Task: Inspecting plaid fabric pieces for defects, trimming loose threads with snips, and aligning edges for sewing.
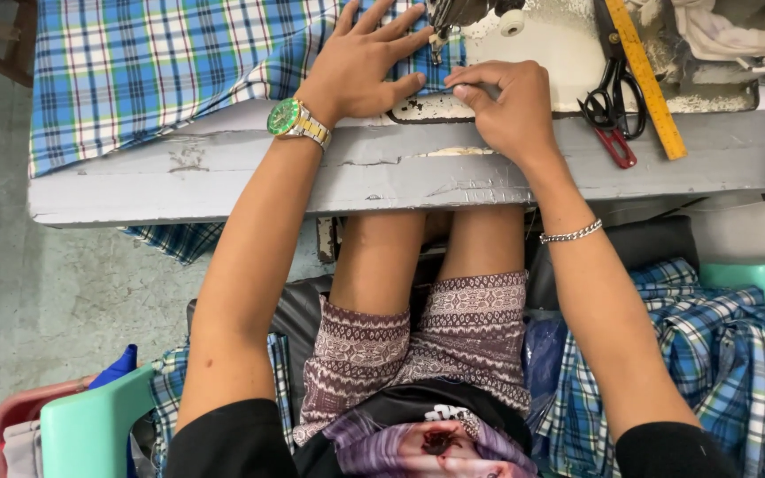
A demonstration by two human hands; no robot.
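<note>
Blue plaid fabric, thin, limp, likely light and prone to shifting, lies under the flat, spread left hand by the needle, right hand pinching its near edge—best held at edges.

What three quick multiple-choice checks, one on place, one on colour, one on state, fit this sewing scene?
1. Where do the scissors lie?
A. right of the right hand
B. on the floor
C. on the lap

2. What colour is the watch face?
A. red
B. green
C. white

3. How does the left hand rest on the cloth?
A. fist closed
B. lifted clear
C. flat, fingers spread

Answers:
1 A, they sit on the table beside the ruler, right of the right hand.
2 B, the dial on the left wrist shows green.
3 C, palm down with fingers spread on the plaid.
</note>
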